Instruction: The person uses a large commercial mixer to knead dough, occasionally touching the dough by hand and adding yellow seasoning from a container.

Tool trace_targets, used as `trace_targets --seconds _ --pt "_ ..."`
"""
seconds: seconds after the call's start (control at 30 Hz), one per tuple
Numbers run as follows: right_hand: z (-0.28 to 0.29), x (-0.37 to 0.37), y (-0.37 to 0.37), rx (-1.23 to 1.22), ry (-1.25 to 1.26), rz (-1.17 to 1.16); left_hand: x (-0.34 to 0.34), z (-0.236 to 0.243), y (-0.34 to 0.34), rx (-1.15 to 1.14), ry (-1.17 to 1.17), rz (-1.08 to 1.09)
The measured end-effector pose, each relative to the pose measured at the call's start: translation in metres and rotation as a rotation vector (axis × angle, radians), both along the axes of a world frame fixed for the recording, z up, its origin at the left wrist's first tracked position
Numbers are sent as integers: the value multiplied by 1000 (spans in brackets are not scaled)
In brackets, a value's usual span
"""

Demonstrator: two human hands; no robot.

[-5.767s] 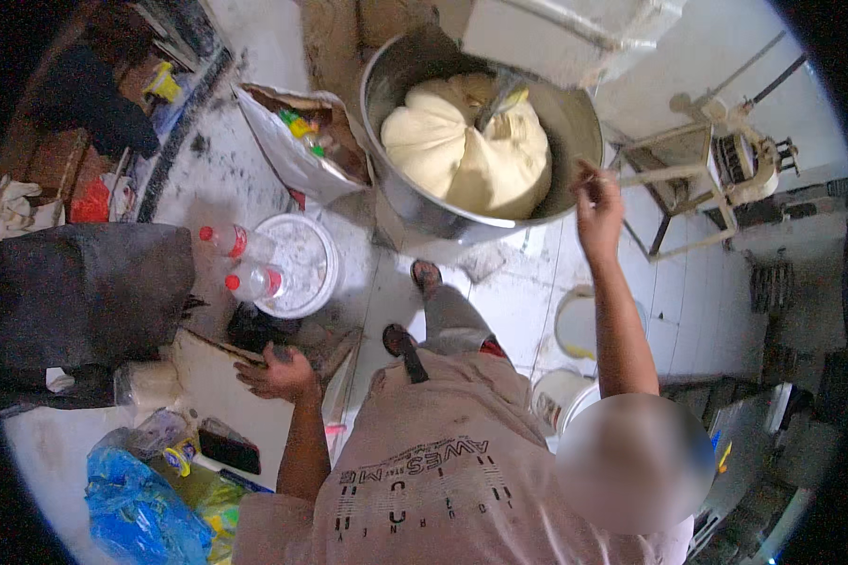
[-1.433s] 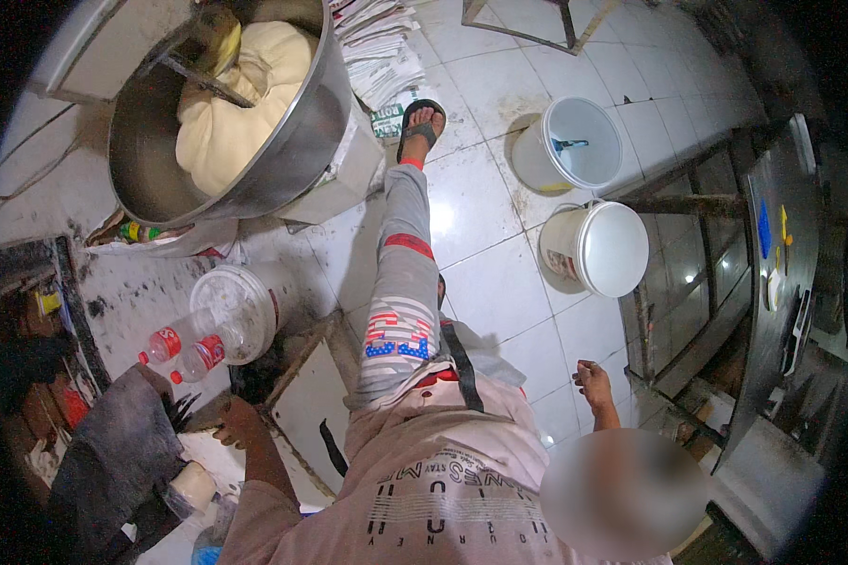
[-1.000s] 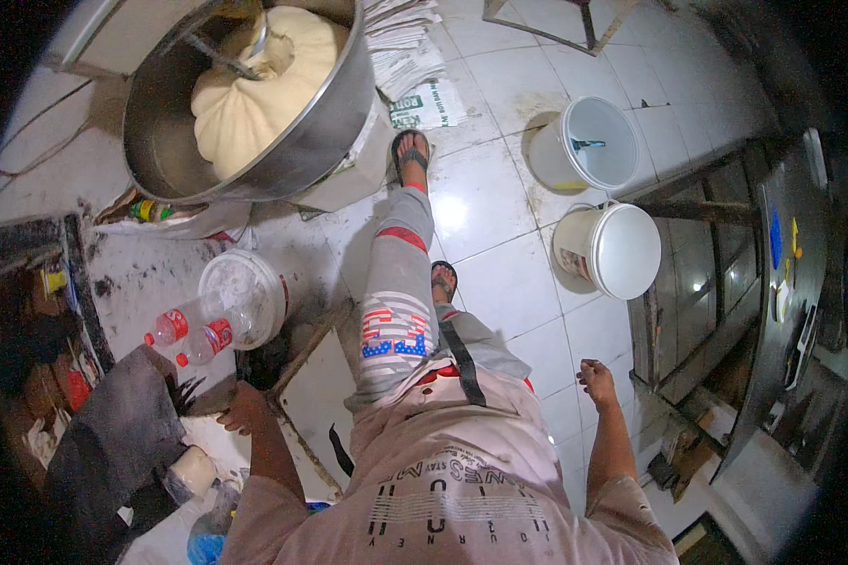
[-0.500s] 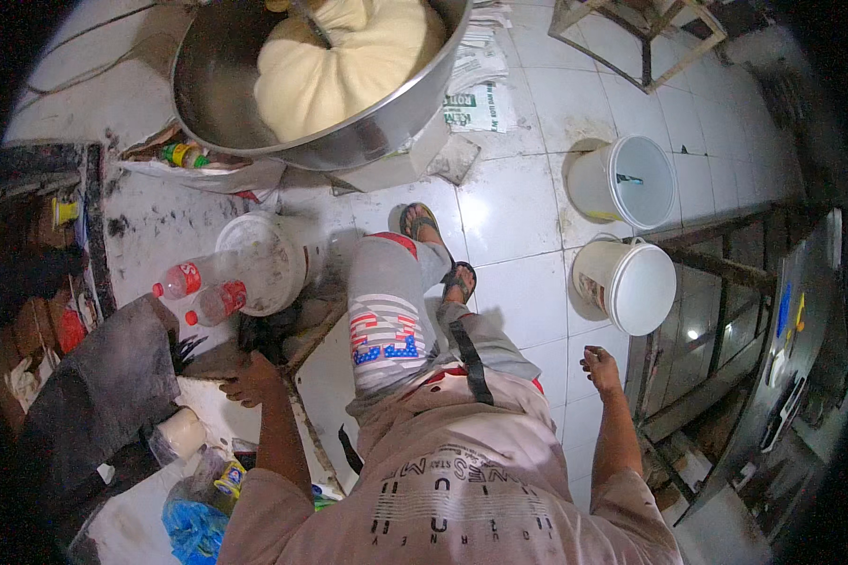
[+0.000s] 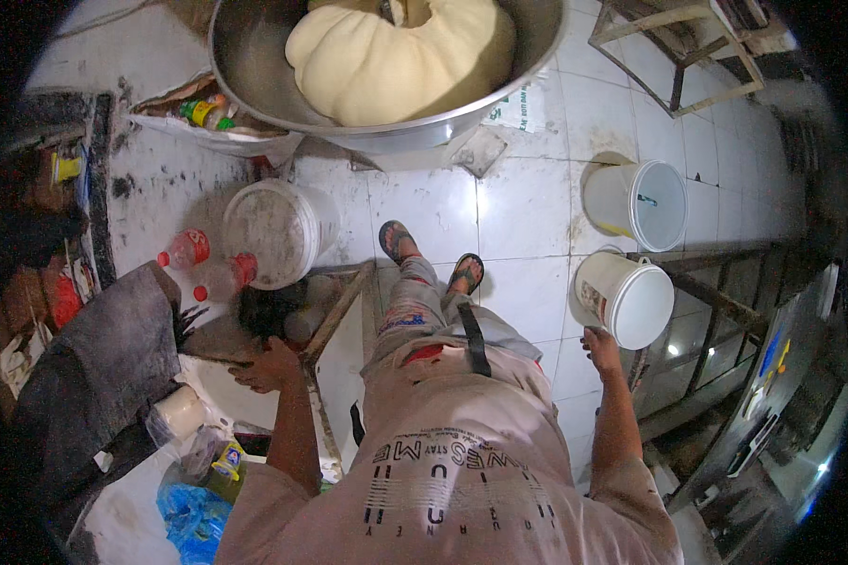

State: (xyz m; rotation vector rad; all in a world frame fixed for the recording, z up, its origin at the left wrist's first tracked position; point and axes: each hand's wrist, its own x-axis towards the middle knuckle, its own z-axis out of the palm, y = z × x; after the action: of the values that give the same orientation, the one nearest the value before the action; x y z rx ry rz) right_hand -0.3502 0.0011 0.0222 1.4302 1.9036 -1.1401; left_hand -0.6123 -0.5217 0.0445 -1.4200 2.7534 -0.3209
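My left hand (image 5: 266, 365) hangs beside the corner of a low white-topped table (image 5: 219, 381). Its fingers are loosely apart with nothing in them; whether they touch the table edge I cannot tell. On the other side, my right hand (image 5: 601, 348) is empty, its fingers half bent and apart. In the picture it is close below a white bucket (image 5: 643, 306) with a pale top. Ahead stands a large steel mixing bowl (image 5: 386, 139) holding a big, folded mass of pale dough (image 5: 396, 71). A metal rod pokes into the dough's middle.
Left stand a dusty lidded white bucket (image 5: 269, 235) and two red-capped plastic bottles (image 5: 224, 279). A second white bucket (image 5: 660, 205) is at right, by a metal frame rack (image 5: 716, 292). Another metal frame (image 5: 678, 61) stands far right. Blue plastic bag (image 5: 193, 513) lies near left.
My legs have stepped along the floor and the view has shifted, so the bowl sits further right and higher. Both hands have swung slightly and stay empty.
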Motion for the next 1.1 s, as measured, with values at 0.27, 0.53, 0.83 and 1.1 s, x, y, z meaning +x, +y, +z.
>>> trace_targets --seconds 0.27,0.53,0.83,1.1 --pt "59 -154 -23 475 476 -60 11 -16 -12 -14 36 -185" --pt "172 -364 -93 496 907 279 5 -9 -4 -26 199 -125" --pt "105 -560 -159 661 725 1440 -5 8 -1 -10 227 -205" --pt "4 -626 -191 755 503 1353 -25 23 4 -30 27 -18"
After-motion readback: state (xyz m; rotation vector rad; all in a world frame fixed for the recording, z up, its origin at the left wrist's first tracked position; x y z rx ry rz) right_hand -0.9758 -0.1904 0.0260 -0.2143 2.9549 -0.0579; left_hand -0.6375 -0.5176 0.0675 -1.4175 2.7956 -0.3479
